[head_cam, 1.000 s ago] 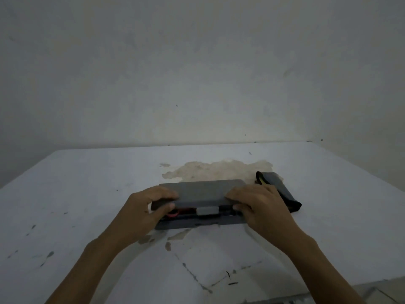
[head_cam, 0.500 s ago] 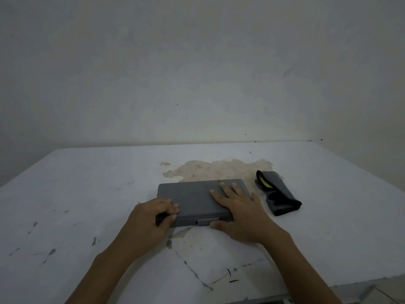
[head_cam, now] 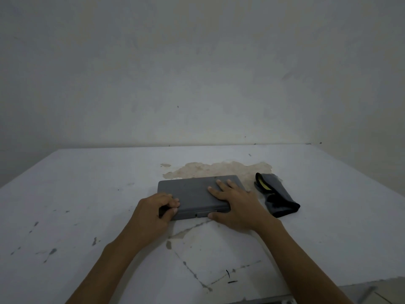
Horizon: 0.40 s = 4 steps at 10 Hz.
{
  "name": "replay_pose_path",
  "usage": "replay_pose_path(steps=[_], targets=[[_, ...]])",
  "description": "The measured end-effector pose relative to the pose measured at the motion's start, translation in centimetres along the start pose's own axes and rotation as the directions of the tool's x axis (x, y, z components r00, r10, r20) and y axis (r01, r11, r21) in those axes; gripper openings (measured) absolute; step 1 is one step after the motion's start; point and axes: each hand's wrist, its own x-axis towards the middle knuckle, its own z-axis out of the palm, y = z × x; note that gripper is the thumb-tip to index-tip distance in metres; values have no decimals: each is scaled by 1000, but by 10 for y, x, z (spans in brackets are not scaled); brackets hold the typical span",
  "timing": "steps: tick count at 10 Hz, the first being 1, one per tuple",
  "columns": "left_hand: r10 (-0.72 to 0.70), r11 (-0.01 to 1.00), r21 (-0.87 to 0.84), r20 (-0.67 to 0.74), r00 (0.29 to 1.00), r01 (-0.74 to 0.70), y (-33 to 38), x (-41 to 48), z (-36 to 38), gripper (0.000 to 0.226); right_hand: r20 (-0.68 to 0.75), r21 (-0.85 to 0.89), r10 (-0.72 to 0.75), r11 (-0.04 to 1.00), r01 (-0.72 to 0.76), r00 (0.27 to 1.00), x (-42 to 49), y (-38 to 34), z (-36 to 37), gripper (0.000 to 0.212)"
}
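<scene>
A flat grey case (head_cam: 190, 194) lies closed on the white table (head_cam: 87, 194), its latch facing me at the front edge. My left hand (head_cam: 153, 212) grips the case's front left corner, fingers curled over the lid and thumb at the front. My right hand (head_cam: 235, 204) lies flat on the right part of the lid with straight fingers, its thumb against the front edge near the latch.
A dark fabric pouch (head_cam: 277, 199) with a yellow strip at its opening lies just right of the case. A brown stain (head_cam: 219, 168) marks the table behind the case. A bare wall stands close behind the table. The near table edge runs at lower right.
One second ago the lid was ajar with red parts showing inside; it came down shut. My right hand went from gripping the lid's edge to lying flat on top.
</scene>
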Motion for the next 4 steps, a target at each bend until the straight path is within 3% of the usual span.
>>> replay_pose_path(steps=[3,4], targets=[[20,992,126,31,999,-24,2,-1,1,19,-24,128,-12,992,15,1000,-4,1,-6,71],[18,994,105,12,1000,-19,11,-8,5,30,-320,389,18,914,114,947,-6,-10,-21,46]])
